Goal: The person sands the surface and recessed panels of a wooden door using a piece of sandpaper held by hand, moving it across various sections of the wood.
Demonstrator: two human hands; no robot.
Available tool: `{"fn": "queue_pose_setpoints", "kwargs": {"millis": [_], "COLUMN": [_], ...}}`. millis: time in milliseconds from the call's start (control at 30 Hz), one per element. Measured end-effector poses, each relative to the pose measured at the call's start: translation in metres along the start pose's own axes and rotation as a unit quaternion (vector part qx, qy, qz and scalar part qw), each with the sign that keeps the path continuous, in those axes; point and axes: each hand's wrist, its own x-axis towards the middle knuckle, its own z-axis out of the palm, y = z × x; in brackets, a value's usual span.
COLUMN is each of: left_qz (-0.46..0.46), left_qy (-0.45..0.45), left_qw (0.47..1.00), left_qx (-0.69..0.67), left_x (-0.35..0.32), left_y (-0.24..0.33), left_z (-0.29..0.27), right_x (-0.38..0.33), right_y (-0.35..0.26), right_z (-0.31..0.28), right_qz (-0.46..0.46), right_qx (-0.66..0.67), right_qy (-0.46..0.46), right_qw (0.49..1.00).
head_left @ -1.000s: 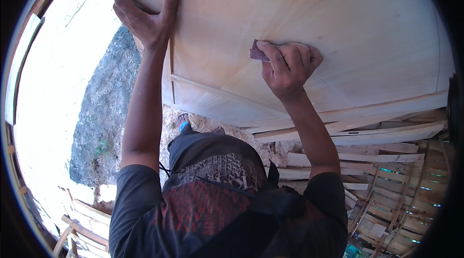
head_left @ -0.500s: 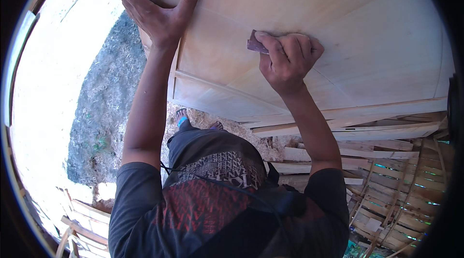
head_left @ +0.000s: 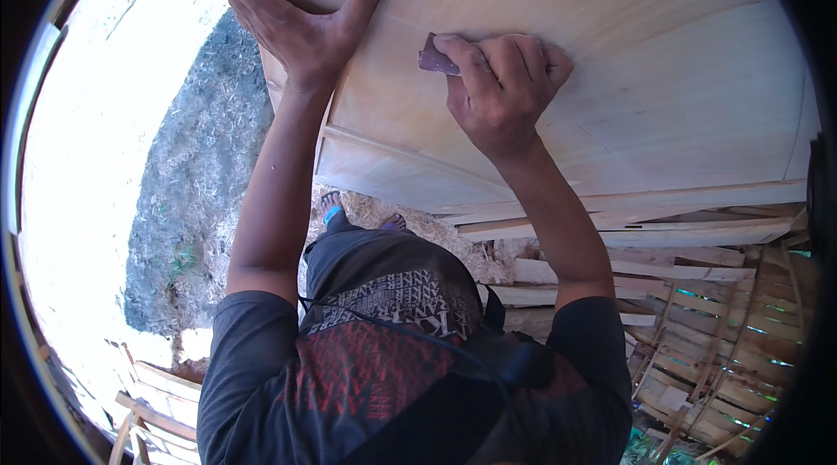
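A large pale wooden panel [head_left: 663, 73] fills the upper part of the view, with a framed strip along its left and lower edges. My left hand [head_left: 307, 38] grips its left edge, the thumb stretched over the face and the fingers curled toward the outer side. Against the panel's face, my right hand [head_left: 506, 90] is closed around a folded piece of brown sandpaper [head_left: 436, 60]. One end of the sandpaper sticks out to the left of the thumb; the rest is hidden under the fingers.
Below the panel at the right lie several wooden boards [head_left: 671, 269], beside a slatted bamboo surface [head_left: 715, 343]. A wooden frame [head_left: 157, 413] stands at the lower left. Shaded ground [head_left: 196, 186] borders bright sunlit ground on the left. My feet are under the panel's near edge.
My right hand has slid the sandpaper a little to the left and farther up the panel. My left hand keeps its hold, appearing slightly farther right in the view.
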Motion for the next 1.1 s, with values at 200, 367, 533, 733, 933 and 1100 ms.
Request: {"fn": "queue_pose_setpoints", "kwargs": {"millis": [200,367,533,733,933,1100], "left_qz": [-0.054,-0.053,-0.022,-0.068,-0.047,-0.025], "left_qy": [-0.005,0.027,-0.022,-0.018,-0.021,-0.075], "left_qw": [0.996,0.984,0.994,0.989,0.991,0.994], "left_qx": [-0.074,-0.167,-0.106,-0.132,-0.124,-0.077], "left_x": [0.005,0.007,0.008,0.010,0.012,0.007], "left_y": [0.016,0.012,0.004,0.014,0.014,-0.011], "left_z": [-0.008,0.004,-0.007,-0.012,-0.014,-0.012], "right_x": [0.005,-0.015,0.040,0.004,0.036,0.017], "right_y": [0.003,0.017,-0.034,0.000,-0.033,-0.014], "right_z": [-0.019,-0.026,0.026,-0.019,0.024,0.000], "right_qz": [0.011,0.004,0.010,0.010,0.006,0.008], "right_qx": [0.000,-0.012,0.013,-0.002,0.010,0.008], "right_qy": [-0.072,-0.069,-0.034,-0.073,-0.024,-0.067], "right_qw": [0.997,0.998,0.999,0.997,1.000,0.998]}}
